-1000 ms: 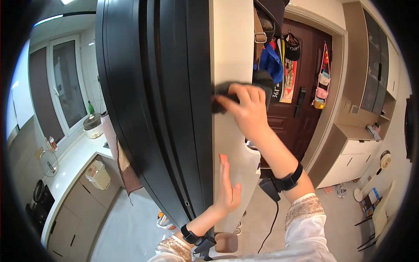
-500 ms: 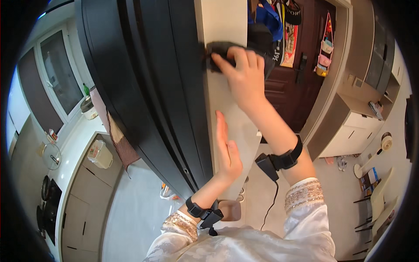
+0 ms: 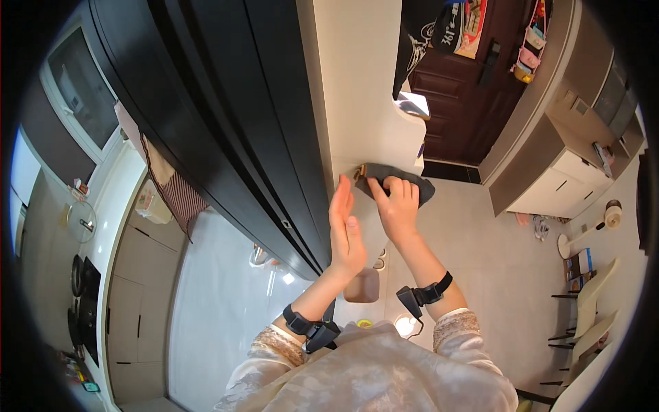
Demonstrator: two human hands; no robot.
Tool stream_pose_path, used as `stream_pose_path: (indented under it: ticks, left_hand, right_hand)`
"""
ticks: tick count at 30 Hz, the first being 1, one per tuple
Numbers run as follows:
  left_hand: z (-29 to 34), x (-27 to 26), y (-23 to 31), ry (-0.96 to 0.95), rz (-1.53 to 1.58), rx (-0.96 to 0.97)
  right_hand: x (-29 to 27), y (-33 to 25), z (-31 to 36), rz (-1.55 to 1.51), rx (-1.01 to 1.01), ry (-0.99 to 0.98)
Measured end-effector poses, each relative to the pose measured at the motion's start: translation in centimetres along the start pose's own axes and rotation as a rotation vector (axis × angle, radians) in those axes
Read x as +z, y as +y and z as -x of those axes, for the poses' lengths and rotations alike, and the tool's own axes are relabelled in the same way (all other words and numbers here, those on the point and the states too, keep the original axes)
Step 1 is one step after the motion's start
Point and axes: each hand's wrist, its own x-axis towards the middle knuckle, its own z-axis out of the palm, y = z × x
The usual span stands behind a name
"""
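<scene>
My right hand (image 3: 397,203) presses a dark grey cloth (image 3: 398,184) flat against the cream side panel (image 3: 360,89) of a tall black refrigerator (image 3: 226,117). The cloth sits low on the panel, with its right end sticking out past my fingers. My left hand (image 3: 344,230) rests open and flat on the same panel, just left of and below the cloth, fingers pointing up. Both wrists wear black bands.
A dark wooden door (image 3: 473,89) with hanging bags stands beyond the panel. White and brown cabinets (image 3: 570,172) line the right side. A kitchen counter (image 3: 103,206) with a striped towel (image 3: 180,196) lies to the left. Light chairs (image 3: 590,302) stand at right.
My right hand has dragged the cloth down the cream panel from near its top to low down. My left hand stayed flat on the panel, now close beside the cloth.
</scene>
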Motion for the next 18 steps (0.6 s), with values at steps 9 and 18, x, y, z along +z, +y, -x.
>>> stream_pose_path:
  ticks: [9,18]
  left_hand:
    - [1.2,0.4,-0.9,-0.025,-0.038,-0.060]
    - [1.5,0.4,-0.8,-0.025,-0.049,-0.069]
  right_hand:
    - [0.1,-2.9,-3.6,-0.168,0.102,0.033]
    - [-1.8,-1.6,-1.6,-0.042,0.236,-0.034]
